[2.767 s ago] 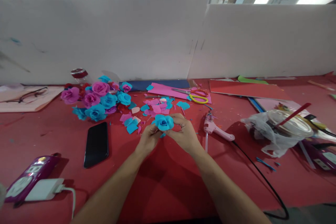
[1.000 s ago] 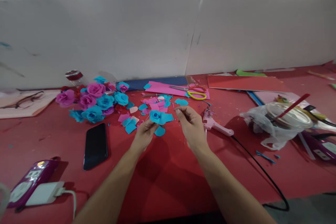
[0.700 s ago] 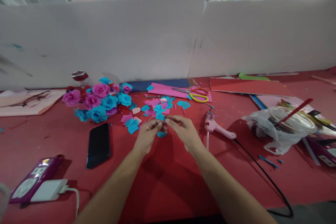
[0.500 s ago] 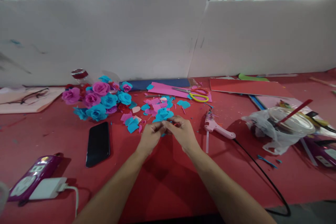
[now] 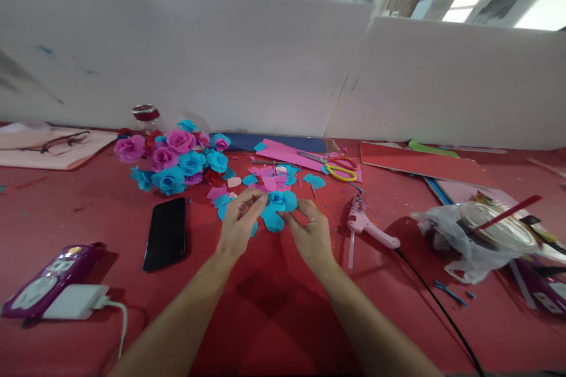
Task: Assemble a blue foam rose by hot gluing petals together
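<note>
Between my hands is a blue paper flower, its curled centre facing up and its wide petals spread around it. My left hand pinches its left side with thumb and fingers. On the opposite edge, my right hand is closed on the petals at the lower right. Behind the flower lie loose pink and blue paper petals. Scissors with red and yellow handles rest on a pink paper sheet. To the right of my right hand lies a pink glue gun with a glue stick in it.
A bunch of paper flowers stands at the back left, before a red-lidded jar. A phone and a purple power strip with a white charger lie left. A plastic bag wraps a tub on the right. A white partition borders the table.
The blue flower has turned so that its centre and petals show from above. My hands have moved apart to its two sides. The camera view has shifted and tilted slightly.
</note>
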`<action>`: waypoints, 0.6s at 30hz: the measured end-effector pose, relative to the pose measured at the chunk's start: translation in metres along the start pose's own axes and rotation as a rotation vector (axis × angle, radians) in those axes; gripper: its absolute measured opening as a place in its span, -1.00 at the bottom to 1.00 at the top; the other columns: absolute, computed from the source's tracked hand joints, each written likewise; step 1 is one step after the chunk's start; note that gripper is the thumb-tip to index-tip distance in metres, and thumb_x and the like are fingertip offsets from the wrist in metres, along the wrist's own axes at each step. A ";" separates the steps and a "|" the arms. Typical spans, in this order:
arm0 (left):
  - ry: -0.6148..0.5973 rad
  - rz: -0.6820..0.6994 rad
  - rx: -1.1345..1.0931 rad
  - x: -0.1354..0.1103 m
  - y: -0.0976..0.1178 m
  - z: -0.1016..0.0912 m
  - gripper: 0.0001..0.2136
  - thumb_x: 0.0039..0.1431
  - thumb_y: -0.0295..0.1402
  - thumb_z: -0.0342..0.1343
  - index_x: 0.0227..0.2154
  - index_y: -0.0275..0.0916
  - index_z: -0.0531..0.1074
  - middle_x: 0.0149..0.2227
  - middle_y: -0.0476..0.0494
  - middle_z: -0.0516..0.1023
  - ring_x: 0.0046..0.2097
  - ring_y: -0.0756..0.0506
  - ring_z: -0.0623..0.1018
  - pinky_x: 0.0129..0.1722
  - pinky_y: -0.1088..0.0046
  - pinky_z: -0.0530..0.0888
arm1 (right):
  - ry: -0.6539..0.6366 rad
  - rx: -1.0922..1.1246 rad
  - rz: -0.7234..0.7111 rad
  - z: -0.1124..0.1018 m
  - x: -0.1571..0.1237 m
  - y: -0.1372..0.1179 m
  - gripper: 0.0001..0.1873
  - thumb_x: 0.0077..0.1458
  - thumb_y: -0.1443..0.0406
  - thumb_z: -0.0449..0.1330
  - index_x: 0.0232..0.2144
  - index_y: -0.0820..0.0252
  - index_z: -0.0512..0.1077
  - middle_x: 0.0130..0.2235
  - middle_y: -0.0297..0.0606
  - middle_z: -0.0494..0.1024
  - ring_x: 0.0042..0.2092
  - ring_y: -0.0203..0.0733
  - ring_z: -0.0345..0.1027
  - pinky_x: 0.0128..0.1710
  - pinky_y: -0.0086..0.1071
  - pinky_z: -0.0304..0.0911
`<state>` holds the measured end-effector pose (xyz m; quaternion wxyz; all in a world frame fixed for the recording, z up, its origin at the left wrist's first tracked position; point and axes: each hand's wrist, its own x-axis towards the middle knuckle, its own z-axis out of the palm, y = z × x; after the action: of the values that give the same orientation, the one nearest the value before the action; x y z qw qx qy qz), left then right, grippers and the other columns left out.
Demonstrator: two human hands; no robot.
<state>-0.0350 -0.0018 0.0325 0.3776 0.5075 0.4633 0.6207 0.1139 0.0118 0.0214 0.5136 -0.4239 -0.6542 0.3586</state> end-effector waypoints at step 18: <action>-0.032 -0.131 -0.248 0.003 0.003 -0.001 -0.90 -0.02 -0.33 0.21 -0.43 -0.23 0.54 -0.39 -0.06 0.52 -0.31 -0.03 0.46 -0.25 0.46 0.38 | -0.015 0.129 0.012 0.004 -0.002 0.005 -0.96 -0.06 0.33 0.24 -0.45 0.10 0.51 -0.36 -0.29 0.54 -0.25 -0.15 0.35 -0.15 -0.26 0.24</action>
<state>-0.0365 0.0001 0.0362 0.4846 0.4354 0.4090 0.6390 0.1113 0.0115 0.0154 0.5329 -0.3911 -0.6310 0.4060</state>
